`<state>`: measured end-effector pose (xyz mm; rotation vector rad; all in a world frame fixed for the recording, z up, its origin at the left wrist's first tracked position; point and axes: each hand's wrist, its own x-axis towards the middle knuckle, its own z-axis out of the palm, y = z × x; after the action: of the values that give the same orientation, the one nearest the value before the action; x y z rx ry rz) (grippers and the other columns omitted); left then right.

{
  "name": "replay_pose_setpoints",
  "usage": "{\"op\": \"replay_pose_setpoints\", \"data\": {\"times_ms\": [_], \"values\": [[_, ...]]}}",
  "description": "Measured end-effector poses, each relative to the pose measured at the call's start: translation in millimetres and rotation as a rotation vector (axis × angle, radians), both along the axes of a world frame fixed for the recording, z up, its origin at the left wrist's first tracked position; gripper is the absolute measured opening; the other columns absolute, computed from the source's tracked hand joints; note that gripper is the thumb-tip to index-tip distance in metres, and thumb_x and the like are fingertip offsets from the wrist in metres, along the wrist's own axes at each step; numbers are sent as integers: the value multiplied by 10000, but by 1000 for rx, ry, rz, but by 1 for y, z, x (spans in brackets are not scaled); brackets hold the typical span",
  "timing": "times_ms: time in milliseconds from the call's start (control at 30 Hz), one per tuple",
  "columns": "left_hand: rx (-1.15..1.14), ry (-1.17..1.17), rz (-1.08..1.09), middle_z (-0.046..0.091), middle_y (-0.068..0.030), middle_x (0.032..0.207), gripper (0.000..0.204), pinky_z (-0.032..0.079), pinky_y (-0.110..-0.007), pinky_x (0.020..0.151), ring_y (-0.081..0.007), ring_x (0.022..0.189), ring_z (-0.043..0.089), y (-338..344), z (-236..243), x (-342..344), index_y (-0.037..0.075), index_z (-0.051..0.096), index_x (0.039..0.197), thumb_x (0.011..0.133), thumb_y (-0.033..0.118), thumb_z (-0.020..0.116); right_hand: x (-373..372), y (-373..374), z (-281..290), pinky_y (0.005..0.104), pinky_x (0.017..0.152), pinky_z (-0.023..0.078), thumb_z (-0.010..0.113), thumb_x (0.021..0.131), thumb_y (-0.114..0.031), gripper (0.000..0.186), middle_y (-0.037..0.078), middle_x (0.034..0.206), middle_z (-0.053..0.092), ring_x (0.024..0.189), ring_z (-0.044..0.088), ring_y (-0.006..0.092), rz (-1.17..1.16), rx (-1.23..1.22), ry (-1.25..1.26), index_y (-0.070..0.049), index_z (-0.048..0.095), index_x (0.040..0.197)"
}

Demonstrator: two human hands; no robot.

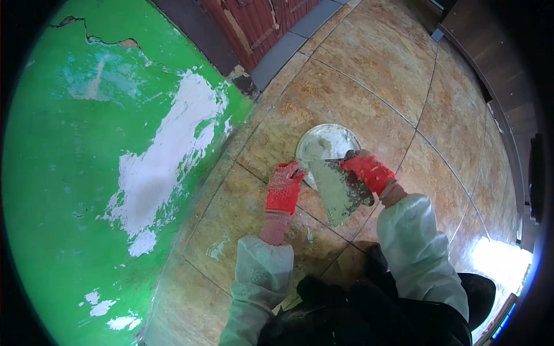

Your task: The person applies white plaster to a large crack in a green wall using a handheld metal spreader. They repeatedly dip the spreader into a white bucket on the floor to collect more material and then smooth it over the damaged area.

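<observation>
Dark clothing point(352, 314) lies nearest us; beyond it, a smeared trowel point(329, 190) overlaps the tub point(329, 126), long axis running toward us — left of the right hand point(369, 169), whose fingers grip its side; whether the left hand's point(284, 187) curled fingers pinch anything, we cannot tell.

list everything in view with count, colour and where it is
tub: 1, white-rimmed, on floor, centre
paste: 1 mass, whitish, in tub
trowel: 1, grey, over tub's near side
wall: 1, green, left
patches: several, white, on wall
door: 1, reddish-brown, top
floor tiles: many, tan-brown, centre
dark panels: count unclear, brown, right
lower body: 1, black-clothed, bottom
sleeves: 2, whitish, below hands
left hand: 1, red-gloved, at tub's lower left
right hand: 1, red-gloved, gripping trowel
</observation>
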<state>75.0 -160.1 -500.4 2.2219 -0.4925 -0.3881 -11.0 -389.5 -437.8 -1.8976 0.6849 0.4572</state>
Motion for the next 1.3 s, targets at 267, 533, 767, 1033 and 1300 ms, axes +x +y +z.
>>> {"op": "replay_pose_setpoints", "data": {"times_ms": [267, 533, 767, 1033, 1300], "values": [[-19, 123, -28, 608, -172, 940, 349, 483, -380, 739, -312, 815, 608, -13, -4, 14, 24, 644, 1048, 782, 247, 683, 14, -11, -23, 348, 574, 463, 634, 817, -354, 363, 86, 630, 582, 589, 568, 158, 246, -325, -348, 9, 633, 810], [-499, 390, -65, 594, -3, 726, 96, 440, -270, 686, -119, 694, 535, 1, -28, 17, 50, 630, 740, 798, 79, 560, 4, 3, -25, 352, 656, 486, 623, 826, -381, 339, 78, 783, 656, 691, 602, 181, -49, 256, -4, -59, 680, 914], [-177, -275, 1, 654, -138, 902, 278, 475, -364, 747, -283, 851, 616, -6, 85, 17, 48, 667, 958, 838, 296, 628, 14, 11, 30, 329, 609, 483, 636, 781, -270, 263, 83, 731, 651, 645, 605, 183, -147, 188, -399, -32, 688, 879], [-241, -610, -3, 651, -119, 862, 235, 481, -351, 695, -277, 778, 615, 6, 322, 101, 88, 664, 1026, 804, 161, 690, 98, 21, 257, 309, 501, 455, 698, 725, -170, 191, 30, 643, 606, 538, 565, 151, -272, 551, -499, -9, 655, 817], [69, -1051, 2, 635, -89, 903, 241, 483, -343, 665, -270, 757, 590, 8, 560, 103, 194, 665, 1052, 812, 169, 656, 103, 30, 484, 274, 488, 431, 657, 766, -200, 177, 3, 671, 608, 542, 552, 111, -138, 445, -761, -53, 663, 864]]}}
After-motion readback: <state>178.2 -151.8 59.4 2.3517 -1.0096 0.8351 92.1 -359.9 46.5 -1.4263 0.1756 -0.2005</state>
